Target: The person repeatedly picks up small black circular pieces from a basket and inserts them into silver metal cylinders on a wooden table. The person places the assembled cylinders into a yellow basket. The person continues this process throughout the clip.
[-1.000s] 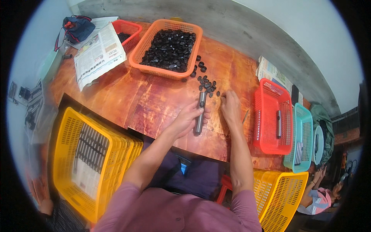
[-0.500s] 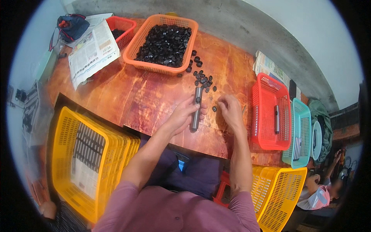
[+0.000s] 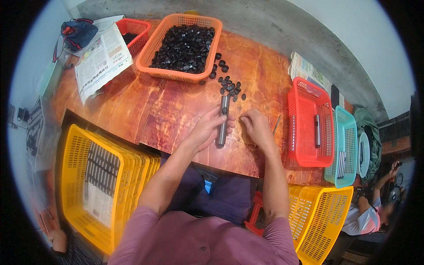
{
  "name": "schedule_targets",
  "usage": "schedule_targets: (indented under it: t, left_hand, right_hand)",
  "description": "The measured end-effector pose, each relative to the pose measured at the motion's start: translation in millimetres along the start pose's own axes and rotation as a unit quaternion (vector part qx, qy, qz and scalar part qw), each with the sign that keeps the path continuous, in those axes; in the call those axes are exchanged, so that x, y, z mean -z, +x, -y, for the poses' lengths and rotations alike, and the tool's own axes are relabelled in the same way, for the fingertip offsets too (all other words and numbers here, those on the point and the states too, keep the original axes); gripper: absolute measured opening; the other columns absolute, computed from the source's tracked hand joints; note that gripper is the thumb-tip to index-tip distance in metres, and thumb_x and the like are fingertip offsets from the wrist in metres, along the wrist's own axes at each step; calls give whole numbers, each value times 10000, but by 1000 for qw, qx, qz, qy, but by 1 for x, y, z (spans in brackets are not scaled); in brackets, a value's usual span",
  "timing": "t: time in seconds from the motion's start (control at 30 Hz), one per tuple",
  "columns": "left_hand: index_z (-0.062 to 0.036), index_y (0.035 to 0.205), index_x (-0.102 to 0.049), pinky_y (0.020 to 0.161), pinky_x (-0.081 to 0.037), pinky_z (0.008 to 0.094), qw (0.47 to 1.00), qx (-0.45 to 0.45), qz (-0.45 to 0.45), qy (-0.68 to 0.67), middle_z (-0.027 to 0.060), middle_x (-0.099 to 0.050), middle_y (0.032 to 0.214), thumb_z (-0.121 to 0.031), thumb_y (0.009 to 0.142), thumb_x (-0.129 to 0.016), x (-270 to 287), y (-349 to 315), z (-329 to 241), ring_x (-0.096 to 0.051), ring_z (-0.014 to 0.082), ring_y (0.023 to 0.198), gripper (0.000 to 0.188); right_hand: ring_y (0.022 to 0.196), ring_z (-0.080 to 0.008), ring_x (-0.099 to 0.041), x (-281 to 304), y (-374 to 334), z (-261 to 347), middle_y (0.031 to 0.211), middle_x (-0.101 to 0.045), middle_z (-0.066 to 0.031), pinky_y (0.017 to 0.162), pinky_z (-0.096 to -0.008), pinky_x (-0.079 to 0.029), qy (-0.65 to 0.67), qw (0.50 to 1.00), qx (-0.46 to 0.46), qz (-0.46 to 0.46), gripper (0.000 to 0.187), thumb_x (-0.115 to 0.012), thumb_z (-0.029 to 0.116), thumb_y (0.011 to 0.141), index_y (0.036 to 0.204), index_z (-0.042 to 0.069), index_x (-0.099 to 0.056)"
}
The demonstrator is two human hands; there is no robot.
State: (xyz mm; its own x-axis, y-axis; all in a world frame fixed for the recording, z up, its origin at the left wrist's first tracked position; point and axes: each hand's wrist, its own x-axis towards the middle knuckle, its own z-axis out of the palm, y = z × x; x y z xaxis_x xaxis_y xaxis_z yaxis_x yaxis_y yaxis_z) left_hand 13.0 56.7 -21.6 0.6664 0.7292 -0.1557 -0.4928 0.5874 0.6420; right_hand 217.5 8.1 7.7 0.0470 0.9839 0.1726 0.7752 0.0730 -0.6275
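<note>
A dark grey metal tube [image 3: 221,137] stands nearly upright in the picture, gripped between the thumb and fingers of my left hand [image 3: 205,129]. A small black oval piece [image 3: 225,111] shows on its upper face, by my thumb. Just to the right, apart from the tube, my right hand [image 3: 257,126] is over the table with its fingers curled and pinched together. Whatever lies between those fingertips is hidden. Beyond the tube's far end is a loose cluster of small black oval pieces [image 3: 230,86].
An orange basket [image 3: 174,77] full of black pieces stands at the back. To the right are a red basket [image 3: 304,152] with one tube and a teal basket [image 3: 344,180]. Yellow crates [image 3: 115,212] flank me. A thin rod [image 3: 277,124] lies near my right hand. Another person [image 3: 366,217] is far right.
The single black piece beside my right hand no longer shows on the table. My right hand has moved slightly left, closer to the tube; my left hand still holds the tube.
</note>
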Motion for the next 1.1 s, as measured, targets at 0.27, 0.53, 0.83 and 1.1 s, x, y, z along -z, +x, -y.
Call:
schedule_targets:
  t: [0.27, 0.53, 0.83, 1.1]
  left_hand:
    - [2, 1459, -409, 865, -563, 352, 1000, 11, -10, 5, 143, -626, 1162, -79, 1043, -528, 0, 0, -3, -643, 211, 983, 441]
    - [13, 1423, -428, 885, -583, 377, 1000, 3, -4, 7, 184, -625, 1193, -85, 1023, -554, 2, 1, 0, -660, 238, 1005, 431]
    - [21, 1403, -442, 946, -589, 426, 1000, 11, 6, 0, 206, -624, 1240, -119, 1022, -575, 3, 1, 2, -675, 282, 1068, 427]
    - [0, 1444, -427, 894, -580, 360, 999, 27, 27, 24, 154, -629, 1237, -70, 1015, -551, 3, 1, 1, -669, 254, 1055, 452]
  right_hand:
    - [845, -394, -677, 3, 22, -6, 875, -682, -239, 754, -442, -520, 17, 997, -71, -11, 150, -671, 80, 882, 967, -43, -692]
    - [936, -363, -663, 15, 1, 3, 973, -673, -220, 837, -441, -514, 59, 984, -160, -42, 187, -715, 112, 852, 977, -24, -685]
    - [916, -367, -669, -9, -7, 7, 938, -675, -190, 813, -453, -519, -75, 984, -135, -86, 215, -734, 144, 849, 1004, 3, -684]
    - [911, -375, -663, -8, -12, 6, 979, -661, -181, 793, -462, -518, -58, 989, -80, -106, 222, -729, 142, 864, 1048, 30, -678]
